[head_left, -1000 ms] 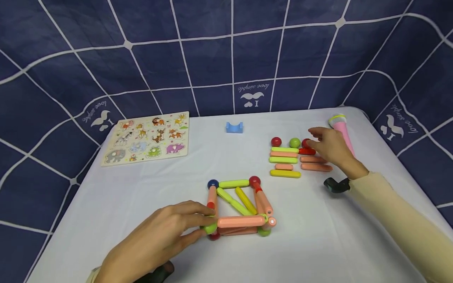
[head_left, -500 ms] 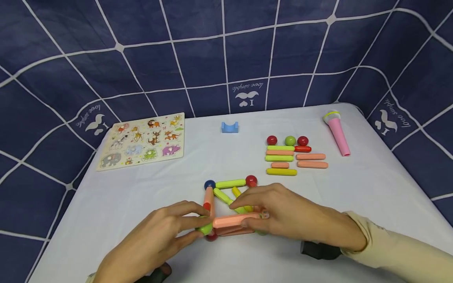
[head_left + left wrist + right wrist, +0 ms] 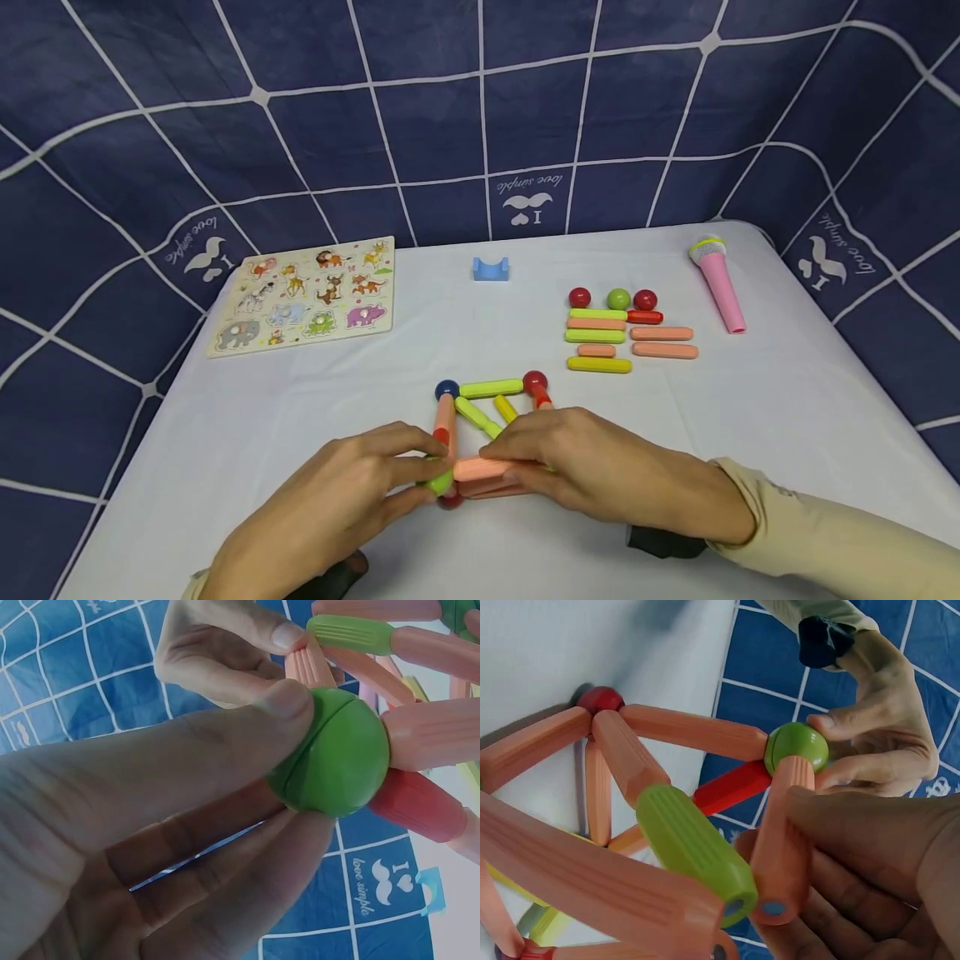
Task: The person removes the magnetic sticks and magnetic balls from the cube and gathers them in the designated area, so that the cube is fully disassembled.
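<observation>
A frame of magnetic sticks and balls stands on the white table, with a blue ball [image 3: 447,390] and a red ball [image 3: 535,382] at its far corners. My left hand [image 3: 337,483] pinches a green ball [image 3: 334,754] at its near left corner between thumb and fingers. My right hand [image 3: 592,462] grips a salmon stick [image 3: 781,840] whose far end meets that green ball. In the right wrist view, the stick's near end shows a round metal tip. A lime stick [image 3: 694,847] ends close beside it. The right hand hides the frame's near right corner.
Several loose sticks [image 3: 598,364] lie in rows at the right, below a loose green ball [image 3: 618,299] and two red ones. A pink toy microphone [image 3: 722,287] lies farther right. An animal puzzle board [image 3: 307,296] and a blue block [image 3: 491,269] are at the back.
My right hand has come from beside the loose red ball, leftward and nearer, to the salmon stick, then shifted slightly left along it. My left hand has stayed on the green ball.
</observation>
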Demonstrator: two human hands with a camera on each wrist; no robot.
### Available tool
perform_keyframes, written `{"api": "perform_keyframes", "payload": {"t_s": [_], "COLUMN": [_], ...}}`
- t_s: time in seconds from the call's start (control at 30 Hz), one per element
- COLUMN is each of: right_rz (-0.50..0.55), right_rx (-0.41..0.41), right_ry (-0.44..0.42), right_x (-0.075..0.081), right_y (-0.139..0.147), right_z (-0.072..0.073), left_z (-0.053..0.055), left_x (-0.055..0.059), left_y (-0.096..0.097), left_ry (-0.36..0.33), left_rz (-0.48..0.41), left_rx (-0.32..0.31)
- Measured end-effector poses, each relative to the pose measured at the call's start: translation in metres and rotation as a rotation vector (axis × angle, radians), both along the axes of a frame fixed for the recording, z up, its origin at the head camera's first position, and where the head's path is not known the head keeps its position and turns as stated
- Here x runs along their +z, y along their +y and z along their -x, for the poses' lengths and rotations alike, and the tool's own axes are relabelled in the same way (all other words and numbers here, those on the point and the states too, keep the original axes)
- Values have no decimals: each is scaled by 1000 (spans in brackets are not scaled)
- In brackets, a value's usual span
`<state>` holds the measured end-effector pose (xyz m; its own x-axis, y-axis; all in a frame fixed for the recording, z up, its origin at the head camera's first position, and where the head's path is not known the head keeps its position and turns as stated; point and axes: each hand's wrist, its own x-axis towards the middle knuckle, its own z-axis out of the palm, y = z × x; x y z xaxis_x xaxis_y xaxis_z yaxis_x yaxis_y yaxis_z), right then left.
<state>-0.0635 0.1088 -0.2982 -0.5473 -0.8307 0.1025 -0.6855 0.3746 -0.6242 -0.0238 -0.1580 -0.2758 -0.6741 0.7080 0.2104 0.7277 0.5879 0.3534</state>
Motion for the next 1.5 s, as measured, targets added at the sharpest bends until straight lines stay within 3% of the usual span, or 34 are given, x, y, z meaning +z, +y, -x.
{"api": "perform_keyframes", "payload": {"t_s": [0.2, 0.47, 0.63, 0.73, 0.9, 1.07, 1.37, 1.5], "right_rz": [52, 120, 197, 190, 108, 27, -15, -25], "right_rx": [76, -35, -133, -224, -373, -455, -476, -493], "right_ry": [20, 16, 209, 293, 307, 269, 161, 206], "right_x": [-1, 10, 14, 10, -11, -39, -75, -87], "right_y": [4, 16, 33, 46, 67, 83, 96, 95], "right_z": [-2, 1, 12, 23, 44, 57, 67, 71], "left_z": [0, 2, 1, 1, 0, -1, -2, -3], "left_x": [2, 2, 2, 1, 0, -2, -2, -2], "left_y": [0, 1, 0, -1, -3, -4, -6, -6], "left_ry": [-11, -49, -73, -79, -106, -87, -62, -57], "left_rz": [31, 50, 36, 32, 29, 16, 14, 4], "left_rx": [13, 21, 39, 52, 71, 65, 64, 60]}}
